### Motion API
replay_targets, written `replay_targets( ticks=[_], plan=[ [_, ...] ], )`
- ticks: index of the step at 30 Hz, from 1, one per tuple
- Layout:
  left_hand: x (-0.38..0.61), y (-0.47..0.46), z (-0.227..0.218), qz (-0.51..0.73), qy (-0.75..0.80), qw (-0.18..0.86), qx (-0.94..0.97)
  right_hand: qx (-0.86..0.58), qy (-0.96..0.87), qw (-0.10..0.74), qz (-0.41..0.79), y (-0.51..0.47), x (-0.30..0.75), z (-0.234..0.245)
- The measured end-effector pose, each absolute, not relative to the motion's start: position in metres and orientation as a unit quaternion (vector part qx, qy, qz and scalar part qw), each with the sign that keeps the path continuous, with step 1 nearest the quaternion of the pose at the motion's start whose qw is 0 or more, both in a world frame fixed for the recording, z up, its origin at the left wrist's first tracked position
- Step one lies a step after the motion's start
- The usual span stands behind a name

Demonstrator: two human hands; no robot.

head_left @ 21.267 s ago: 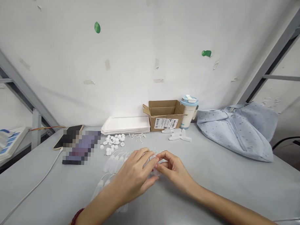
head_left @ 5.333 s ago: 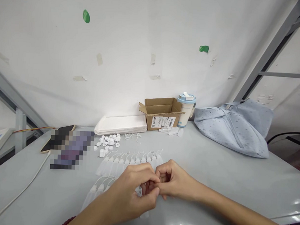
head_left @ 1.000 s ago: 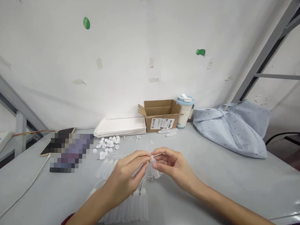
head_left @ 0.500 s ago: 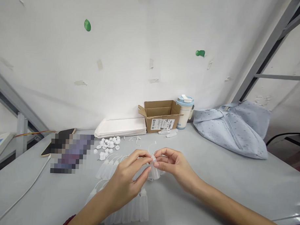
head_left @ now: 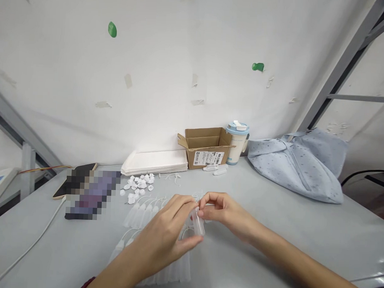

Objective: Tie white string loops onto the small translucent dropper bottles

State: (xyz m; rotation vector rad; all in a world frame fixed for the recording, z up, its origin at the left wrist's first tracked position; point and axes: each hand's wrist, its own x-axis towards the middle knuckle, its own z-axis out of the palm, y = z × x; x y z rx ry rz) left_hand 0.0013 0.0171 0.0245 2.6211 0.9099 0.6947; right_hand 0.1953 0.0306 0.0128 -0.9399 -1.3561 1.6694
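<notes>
Between my hands is a small translucent plastic bottle (head_left: 198,225), tilted, its top hidden by fingers. My right hand (head_left: 219,207) pinches it near the top. My left hand (head_left: 173,223) also has hold of it, fingertips at the top and the thumb against its lower end. Similar bottles (head_left: 139,214) with thin curved tubes lie in a row behind my left hand, and more bottles (head_left: 179,269) lie in a nearer row under my left forearm. Small white caps (head_left: 142,183) are piled beyond the rows. A few loose thin tubes (head_left: 172,177) lie beside the caps.
An open cardboard box (head_left: 207,148) stands against the wall beside a lidded cup (head_left: 237,145). Two or so loose bottles (head_left: 220,170) lie before it. A stack of white sheets (head_left: 156,161) is left of it, a blue cloth bag (head_left: 295,168) right. A phone (head_left: 79,178) and cable lie left.
My left thumb has moved down to the bottle's lower end, and my left hand has turned over it. The thin tube that stood up above the bottle's top is now largely hidden.
</notes>
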Motion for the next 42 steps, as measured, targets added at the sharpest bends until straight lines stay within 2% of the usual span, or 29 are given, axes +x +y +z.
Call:
replay_targets(
  ticks=[9, 18, 31, 42],
  plan=[
    [0.005, 0.003, 0.03, 0.12, 0.322, 0.261, 0.902, -0.352, -0.605, 0.194, 0.688, 0.03, 0.205, 0.013],
    [0.008, 0.001, 0.033, 0.008, 0.348, 0.244, 0.905, -0.374, -0.625, 0.057, 0.683, 0.025, 0.203, 0.009],
    [0.004, 0.002, 0.025, 0.0, 0.36, 0.228, 0.905, -0.373, -0.628, 0.038, 0.682, 0.026, 0.198, 0.0],
    [0.0, 0.001, 0.023, -0.001, 0.37, 0.258, 0.892, -0.376, -0.63, 0.031, 0.679, 0.026, 0.196, 0.002]
  ],
)
